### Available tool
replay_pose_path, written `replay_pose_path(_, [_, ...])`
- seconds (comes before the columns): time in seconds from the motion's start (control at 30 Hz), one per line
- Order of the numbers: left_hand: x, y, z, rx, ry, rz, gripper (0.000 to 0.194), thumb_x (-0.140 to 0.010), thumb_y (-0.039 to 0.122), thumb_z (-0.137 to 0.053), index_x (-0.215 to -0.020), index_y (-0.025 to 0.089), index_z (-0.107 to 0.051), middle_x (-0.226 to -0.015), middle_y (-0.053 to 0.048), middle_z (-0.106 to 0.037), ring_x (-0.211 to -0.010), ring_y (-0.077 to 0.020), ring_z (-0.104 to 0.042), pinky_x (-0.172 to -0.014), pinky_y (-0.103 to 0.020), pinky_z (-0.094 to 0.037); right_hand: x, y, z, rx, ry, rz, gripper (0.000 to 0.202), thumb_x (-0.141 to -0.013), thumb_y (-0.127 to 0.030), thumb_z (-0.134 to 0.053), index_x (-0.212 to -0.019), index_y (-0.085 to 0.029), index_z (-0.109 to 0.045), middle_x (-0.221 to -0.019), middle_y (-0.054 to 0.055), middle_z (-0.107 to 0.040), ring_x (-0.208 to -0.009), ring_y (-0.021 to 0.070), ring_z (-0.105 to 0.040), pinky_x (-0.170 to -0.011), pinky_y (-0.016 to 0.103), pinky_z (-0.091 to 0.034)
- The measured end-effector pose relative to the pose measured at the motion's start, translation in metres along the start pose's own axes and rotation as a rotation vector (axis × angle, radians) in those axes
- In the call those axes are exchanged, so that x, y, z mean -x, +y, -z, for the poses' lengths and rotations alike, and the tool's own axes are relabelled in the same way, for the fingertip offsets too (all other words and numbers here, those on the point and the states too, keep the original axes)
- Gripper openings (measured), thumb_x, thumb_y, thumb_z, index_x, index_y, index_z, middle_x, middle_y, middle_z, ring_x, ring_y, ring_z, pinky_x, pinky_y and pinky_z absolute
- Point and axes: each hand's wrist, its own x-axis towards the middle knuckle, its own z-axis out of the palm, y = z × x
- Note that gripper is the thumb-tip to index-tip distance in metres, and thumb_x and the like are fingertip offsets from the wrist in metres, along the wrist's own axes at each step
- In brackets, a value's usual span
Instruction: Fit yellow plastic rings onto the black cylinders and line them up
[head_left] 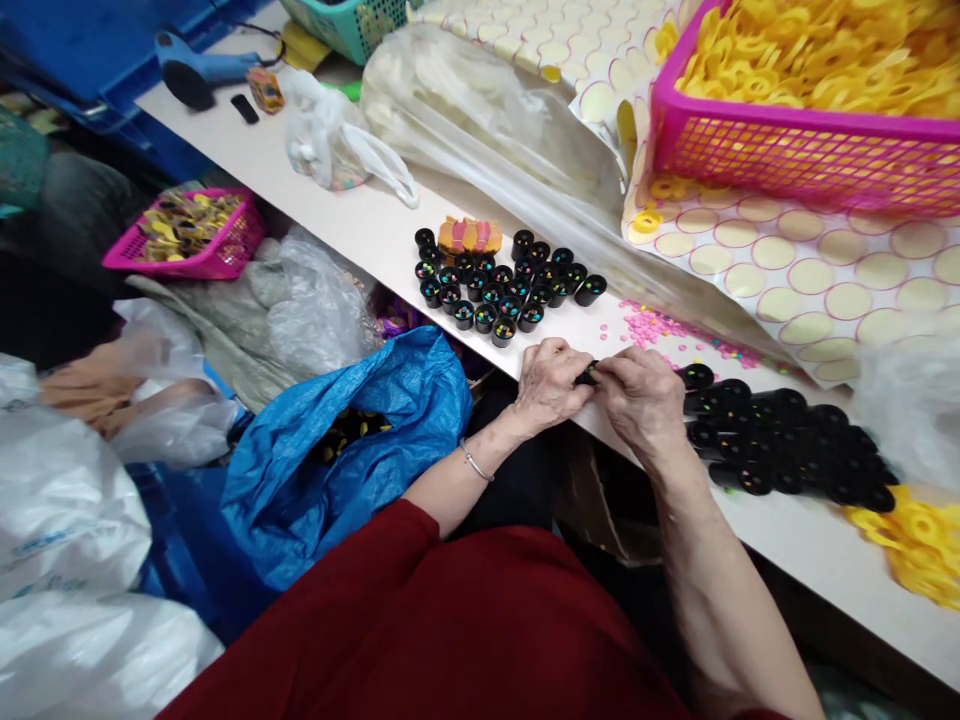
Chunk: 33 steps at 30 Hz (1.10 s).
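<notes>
My left hand (553,382) is closed round a small black cup (586,373) at the table's front edge. My right hand (637,392) pinches at the same cup from the other side, its fingertips touching it. The fingers cover most of the cup. Just beyond my left hand stand several black cups (493,292) holding small coloured pieces. To the right of my right hand lies a group of black cups (780,435) packed close together. Pink beads (651,325) are scattered on the table behind my hands.
A pink basket (806,150) of yellow rings stands at back right, on sheets of round stickers (765,260). Loose yellow rings (911,550) lie at right. A plastic bag (322,140) and a blue heat gun (202,70) are at far left. A blue sack (300,480) hangs below.
</notes>
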Motion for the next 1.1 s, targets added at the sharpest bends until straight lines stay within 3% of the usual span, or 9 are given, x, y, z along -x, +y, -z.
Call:
replay_pose_path(0.27, [0.001,0.0,0.0,-0.009,0.034,-0.007,0.016,-0.076,0.029,-0.057,-0.088,0.021,-0.063,-0.087,0.0,-0.067,-0.105,-0.0212,-0.047,-0.087,-0.038,-0.034,-0.004,0.002,-0.001,-0.099,-0.049,-0.072,0.015,-0.074,-0.022,-0.056,-0.062,-0.02,-0.064,-0.063,0.002,-0.053,-0.062,0.0163,-0.05,-0.058,0.031,-0.039])
replay_pose_path(0.47, [0.001,-0.002,-0.001,-0.013,0.065,-0.019,0.026,-0.073,0.032,-0.061,-0.098,0.021,-0.063,-0.095,-0.002,-0.068,-0.106,-0.0227,-0.047,-0.087,-0.039,-0.037,0.006,0.004,0.004,-0.377,0.013,-0.113,0.009,-0.075,-0.026,-0.059,-0.076,-0.021,-0.067,-0.067,0.0,-0.055,-0.062,0.0144,-0.053,-0.06,0.03,-0.043])
replay_pose_path(0.7, [0.002,-0.014,-0.002,0.081,0.199,-0.083,0.048,-0.062,0.04,-0.076,-0.101,0.016,-0.062,-0.093,-0.007,-0.067,-0.098,-0.023,-0.052,-0.092,-0.041,-0.042,0.03,-0.006,0.012,-0.408,0.165,-0.15,0.009,-0.076,-0.029,-0.06,-0.077,-0.021,-0.064,-0.071,0.0,-0.058,-0.062,0.0147,-0.053,-0.06,0.031,-0.044])
replay_pose_path(0.87, [0.014,-0.027,0.003,0.113,0.338,-0.069,0.028,-0.072,0.033,-0.069,-0.094,0.017,-0.064,-0.089,-0.007,-0.066,-0.096,-0.0215,-0.052,-0.089,-0.041,-0.045,0.049,-0.008,0.006,-0.378,0.257,-0.215,0.009,-0.077,-0.028,-0.059,-0.082,-0.021,-0.063,-0.075,0.001,-0.058,-0.065,0.0154,-0.053,-0.063,0.032,-0.045])
replay_pose_path(0.97, [0.018,-0.026,0.004,0.081,0.331,-0.08,0.021,-0.076,0.03,-0.066,-0.092,0.017,-0.063,-0.093,-0.006,-0.066,-0.094,-0.0196,-0.052,-0.089,-0.039,-0.045,0.049,-0.003,0.0,-0.354,0.307,-0.243,0.011,-0.076,-0.027,-0.057,-0.083,-0.019,-0.062,-0.079,0.002,-0.056,-0.06,0.0141,-0.051,-0.06,0.032,-0.045])
replay_pose_path(1.1, [0.015,-0.01,0.006,-0.015,0.223,-0.103,0.04,-0.073,0.045,-0.067,-0.099,0.015,-0.061,-0.101,-0.008,-0.065,-0.096,-0.0208,-0.05,-0.091,-0.039,-0.042,0.043,0.002,-0.005,-0.304,0.338,-0.287,0.013,-0.075,-0.024,-0.054,-0.083,-0.017,-0.06,-0.085,0.004,-0.055,-0.056,0.013,-0.048,-0.058,0.032,-0.045])
